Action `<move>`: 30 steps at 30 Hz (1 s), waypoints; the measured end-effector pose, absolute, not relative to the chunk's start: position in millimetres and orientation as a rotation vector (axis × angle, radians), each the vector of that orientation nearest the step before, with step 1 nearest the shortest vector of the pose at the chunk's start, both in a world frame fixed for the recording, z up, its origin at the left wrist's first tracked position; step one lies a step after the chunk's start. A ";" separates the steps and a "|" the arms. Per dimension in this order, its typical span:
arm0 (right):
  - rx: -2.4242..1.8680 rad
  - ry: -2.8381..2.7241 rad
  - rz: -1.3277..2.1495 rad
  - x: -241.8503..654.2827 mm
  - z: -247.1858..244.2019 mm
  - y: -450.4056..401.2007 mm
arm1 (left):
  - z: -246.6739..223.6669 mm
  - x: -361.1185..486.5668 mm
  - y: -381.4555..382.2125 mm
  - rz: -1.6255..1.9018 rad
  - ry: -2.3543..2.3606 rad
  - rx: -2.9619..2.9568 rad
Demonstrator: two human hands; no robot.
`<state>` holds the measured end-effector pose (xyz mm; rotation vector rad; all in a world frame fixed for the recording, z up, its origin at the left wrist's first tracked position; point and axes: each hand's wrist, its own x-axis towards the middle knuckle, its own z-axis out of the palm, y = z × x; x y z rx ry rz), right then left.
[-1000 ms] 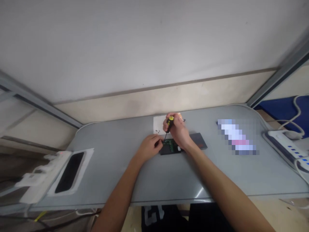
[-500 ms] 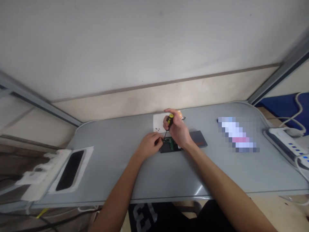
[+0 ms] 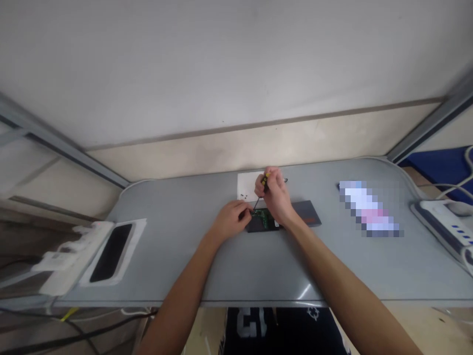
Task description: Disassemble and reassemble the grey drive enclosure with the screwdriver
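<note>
A small black and yellow screwdriver is gripped in my right hand, its shaft slanting down to the left. The tip meets the upper left part of a dark device with a green circuit board, lying flat on the table. My left hand is closed at the device's left edge, thumb and fingertips together near the screwdriver tip; what they pinch is too small to make out. A dark grey flat panel lies right of the board, partly behind my right wrist.
On the grey table a white sheet bears several tiny dark screws. A black phone and a white power strip are at left. At right are a pixelated object and another power strip.
My right hand has turned around the screwdriver, its fingers now wrapped closer over the handle, and the shaft leans more. The whole view has shifted slightly. My left hand stays at the device.
</note>
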<state>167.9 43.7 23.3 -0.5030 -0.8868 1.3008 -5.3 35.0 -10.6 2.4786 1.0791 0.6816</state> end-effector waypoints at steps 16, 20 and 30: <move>-0.539 -0.945 1.303 170.9 28.4 38.2 | -9.9 -3.7 33.4 0.672 1.118 2.467; -0.567 -0.967 1.287 171.8 27.7 38.1 | -10.9 -3.7 33.8 0.661 1.118 2.448; -0.500 -0.953 1.286 171.6 30.5 36.3 | -9.1 -2.4 33.0 0.658 1.131 2.468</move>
